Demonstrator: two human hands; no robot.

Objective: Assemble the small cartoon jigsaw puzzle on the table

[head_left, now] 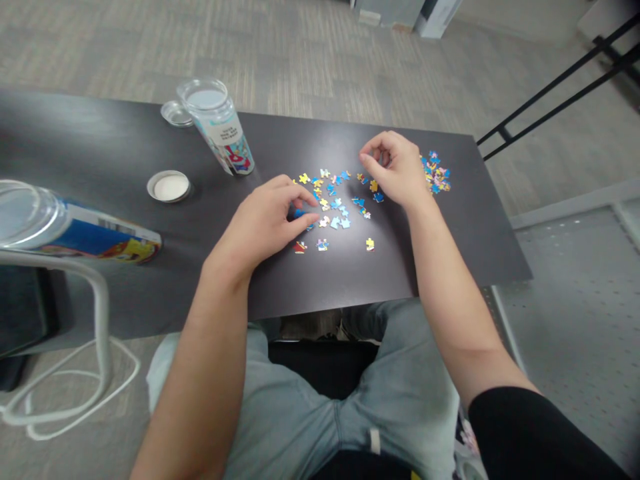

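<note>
Small jigsaw puzzle pieces [335, 223] in blue, yellow and white lie spread on the dark table between my hands. My left hand [265, 220] rests at the left edge of this spread, thumb and fingers apart over a few blue pieces that it partly covers. On the other side, my right hand [395, 167] is held with curled fingers, thumb and fingertips close together; anything between them is hidden. Beyond its wrist sits a denser pile of puzzle pieces [437, 175]. Nearer to me, a red piece [300, 247], a light blue one [323, 245] and a yellow one [370, 245] lie apart.
A clear cylindrical canister [225, 133] stands at the back left, near a round metal-rimmed lid [176, 113]. Another lid [169, 186] lies closer. A larger canister [100, 230] and a white curved tube [100, 320] occupy the left. The dark table [470, 247] ends at right.
</note>
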